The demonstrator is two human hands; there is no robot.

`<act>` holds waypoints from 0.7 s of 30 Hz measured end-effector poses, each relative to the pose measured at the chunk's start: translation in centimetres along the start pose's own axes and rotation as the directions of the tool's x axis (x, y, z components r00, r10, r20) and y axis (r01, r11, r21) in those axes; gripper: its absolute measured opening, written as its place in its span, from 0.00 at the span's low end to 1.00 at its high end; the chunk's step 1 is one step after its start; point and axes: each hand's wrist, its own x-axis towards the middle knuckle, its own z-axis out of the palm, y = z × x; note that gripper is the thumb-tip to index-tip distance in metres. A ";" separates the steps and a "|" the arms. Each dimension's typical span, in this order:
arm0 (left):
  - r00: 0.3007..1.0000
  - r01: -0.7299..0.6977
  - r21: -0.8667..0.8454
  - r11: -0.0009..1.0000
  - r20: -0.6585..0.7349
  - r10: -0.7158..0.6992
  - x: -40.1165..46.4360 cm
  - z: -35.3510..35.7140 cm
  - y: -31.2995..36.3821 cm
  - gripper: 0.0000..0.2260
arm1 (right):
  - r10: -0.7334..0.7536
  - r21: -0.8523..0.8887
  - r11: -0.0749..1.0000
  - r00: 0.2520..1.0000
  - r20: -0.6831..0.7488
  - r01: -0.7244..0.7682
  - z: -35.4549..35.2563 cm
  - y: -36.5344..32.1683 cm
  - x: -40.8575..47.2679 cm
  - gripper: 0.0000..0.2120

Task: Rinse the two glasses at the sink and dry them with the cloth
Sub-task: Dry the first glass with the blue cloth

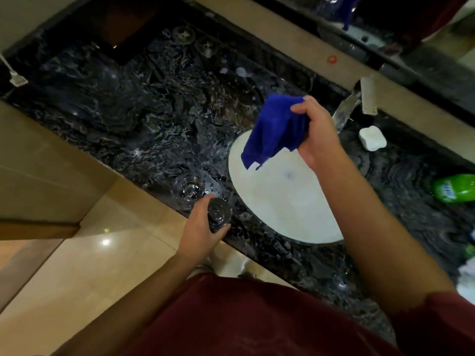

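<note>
A drinking glass (219, 211) is gripped upright by the left hand (199, 231) at the bench (128, 111) edge; the blue cloth (275, 129), clutched by the right hand (317, 129), is held at one o'clock from it, above the sink (282, 201)

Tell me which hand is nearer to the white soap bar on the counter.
Right. The right hand, gripping the blue cloth above the sink, is just left of the soap bar; the left hand holds a glass at the counter's front edge.
</note>
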 end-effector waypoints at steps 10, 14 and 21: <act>0.991 0.129 0.097 0.987 -0.059 -0.123 -2.7 -1.2 4.2 0.42 | 0.003 -0.043 0.999 0.998 0.061 0.000 -4.8 -3.1 -2.9 0.11; 0.966 0.078 0.080 0.994 -0.254 -0.055 -3.8 -2.5 6.9 0.31 | -0.015 -0.080 0.996 0.995 0.099 0.023 -5.5 -4.3 -3.8 0.11; 0.961 -0.239 -0.145 0.960 -0.180 0.212 1.0 -4.6 18.6 0.28 | -0.065 -0.132 0.985 0.954 0.292 0.107 -3.8 -8.7 -7.4 0.07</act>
